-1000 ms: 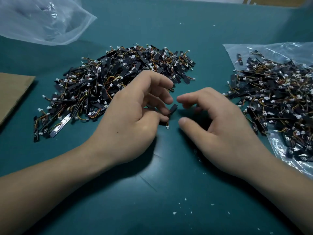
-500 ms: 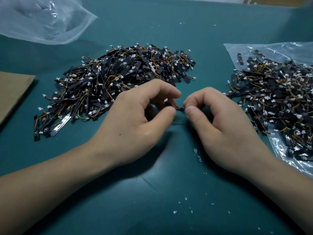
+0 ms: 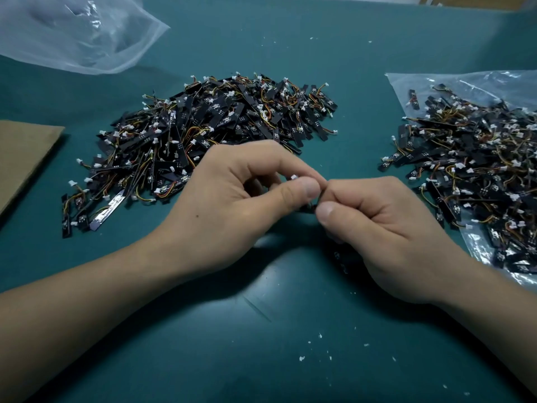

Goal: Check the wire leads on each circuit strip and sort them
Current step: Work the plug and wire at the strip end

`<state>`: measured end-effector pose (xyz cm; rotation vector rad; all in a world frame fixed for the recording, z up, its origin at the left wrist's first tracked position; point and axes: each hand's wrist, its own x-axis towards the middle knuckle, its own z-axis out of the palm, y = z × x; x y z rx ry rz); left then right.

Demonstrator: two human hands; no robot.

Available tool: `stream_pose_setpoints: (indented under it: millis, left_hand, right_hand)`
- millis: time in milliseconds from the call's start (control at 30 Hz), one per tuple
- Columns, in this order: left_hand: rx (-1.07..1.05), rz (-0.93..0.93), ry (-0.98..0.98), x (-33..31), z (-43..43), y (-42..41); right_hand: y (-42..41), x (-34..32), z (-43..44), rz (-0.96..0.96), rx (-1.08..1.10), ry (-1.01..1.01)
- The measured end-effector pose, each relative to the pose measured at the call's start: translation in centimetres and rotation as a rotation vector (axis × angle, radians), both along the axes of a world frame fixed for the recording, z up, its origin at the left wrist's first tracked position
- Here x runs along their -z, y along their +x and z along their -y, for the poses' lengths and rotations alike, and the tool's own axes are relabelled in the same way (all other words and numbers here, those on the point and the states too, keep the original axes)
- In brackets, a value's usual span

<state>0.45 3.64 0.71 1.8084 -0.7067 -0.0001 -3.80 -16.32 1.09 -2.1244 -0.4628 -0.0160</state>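
While checking the leads, pinches one circuit strip between both grips, left hand and right hand each closed on an end by thumb and forefinger, probably to turn them into view. Has open tabletop nearer than the grips, one pile close behind the left grip, the bagged pile off to the right.

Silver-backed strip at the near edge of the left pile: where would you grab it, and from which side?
Pinch the near end of the silver-backed strip across its long edges, coming from the near side. That end lies flat on bare mat, sticking out of the left pile; its far end looks tucked among wires.
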Motion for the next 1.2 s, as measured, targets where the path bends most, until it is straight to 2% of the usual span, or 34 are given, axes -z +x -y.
stream_pose_setpoints:
  millis: [100,267,433,867,1200]
  left_hand:
    - [0.036,-0.028,-0.014,-0.08,0.16,-0.19]
    - [0.031,-0.186,-0.053,-0.15,0.01,-0.16]
    - [0.119,-0.095,0.133,-0.58,0.03,-0.47]
    - [0.108,-0.022,0.138,-0.58,-0.01,-0.58]
    - [0.152,-0.042,0.15,-0.56,-0.05,-0.55]
  right_hand:
    - [0.02,-0.08,0.24,-0.028,-0.052,0.054]
    - [0.04,-0.02,0.38,0.008,0.0,0.194]
    - [0.24,0.07,0.51,-0.023,-0.018,0.144]
    - [-0.05,-0.1,0.55,-0.06,-0.065,0.174]
    - [-0.08,-0.15,0.51,-0.038,-0.058,0.169]
